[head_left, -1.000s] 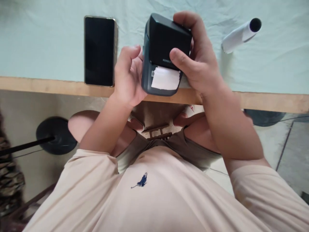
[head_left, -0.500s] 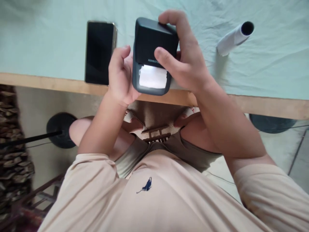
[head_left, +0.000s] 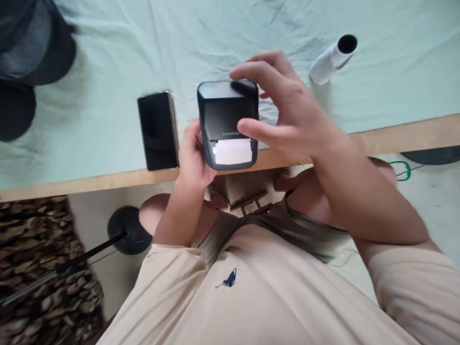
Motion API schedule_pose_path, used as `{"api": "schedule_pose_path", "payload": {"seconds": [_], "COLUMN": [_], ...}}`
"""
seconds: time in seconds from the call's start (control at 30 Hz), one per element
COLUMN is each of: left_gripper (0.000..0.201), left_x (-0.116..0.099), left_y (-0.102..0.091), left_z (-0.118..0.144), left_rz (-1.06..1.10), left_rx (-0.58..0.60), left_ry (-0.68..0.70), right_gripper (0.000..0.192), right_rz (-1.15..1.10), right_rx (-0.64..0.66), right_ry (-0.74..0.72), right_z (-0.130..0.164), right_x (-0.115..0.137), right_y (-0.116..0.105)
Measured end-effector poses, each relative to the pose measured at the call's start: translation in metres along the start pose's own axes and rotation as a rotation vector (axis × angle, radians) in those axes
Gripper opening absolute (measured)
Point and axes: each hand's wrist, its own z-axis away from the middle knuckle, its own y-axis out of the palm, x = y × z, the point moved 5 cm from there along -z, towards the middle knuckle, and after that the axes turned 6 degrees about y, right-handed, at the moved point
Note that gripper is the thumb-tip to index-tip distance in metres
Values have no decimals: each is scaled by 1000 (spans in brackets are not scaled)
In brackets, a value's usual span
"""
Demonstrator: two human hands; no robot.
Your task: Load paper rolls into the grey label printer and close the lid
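— How is the small dark-grey plastic box-shaped label printer [head_left: 227, 124] judged to handle?

— It seems light, rigid and smooth; its flat sides are best gripped. It is held over the near edge of the pale-green cloth-covered surface [head_left: 108, 72], cupped underneath by the left hand [head_left: 192, 160], while the right hand [head_left: 287, 112] is spread around its lid, fingertips touching.

— Any writing?

— A small lid imprint, unreadable; the white paper strip [head_left: 233, 151] looks blank.

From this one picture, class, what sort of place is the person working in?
Probably a home desk: a cloth-covered table, a phone lying beside the printer in hand, and a patterned rug on the floor.
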Motion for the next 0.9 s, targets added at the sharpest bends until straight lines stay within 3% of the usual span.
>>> {"api": "schedule_pose_path", "payload": {"seconds": [0.1, 0.23, 0.37, 0.43, 0.53, 0.6, 0.67, 0.73, 0.8, 0.9], "left_gripper": [19, 21, 24, 23, 25, 31, 33, 27, 19, 19], "left_x": [1, 1, 0, 0, -1, -4, -7, -8, -6, 0], "left_y": [-3, 1, 4, 3, 6, 9, 11, 9, 7, 3], "left_z": [2, 3, 1, 0, 0, 1, 3, 4, 4, 4], "left_rz": [69, 184, 280, 304, 306, 293, 275, 254, 235, 209], "left_rx": [22, 42, -1, -42, 1, 64, 102, 103, 115, 130], "left_ry": [-25, -79, -101, -108, -146, -143, -112, -60, -27, -30], "right_gripper": [61, 60, 59, 58, 47, 28, 11, 3, 7, 3], "right_rz": [28, 88, 151, 147, 16, -45, -46, 14, 96, 330], "right_rx": [36, -72, -3, -33, -342, -582, -698, -614, -421, -131], "right_ry": [-97, -230, -230, -270, -305, -199, -137, -150, -179, -89], "right_z": [4, 6, -1, -7, -11, -9, -5, -6, -8, -11], "right_x": [6, 19, 25, 28, 35, 36, 41, 47, 49, 37], "right_y": [-6, -15, -11, -9, -14, -19, -22, -20, -16, -9]}}
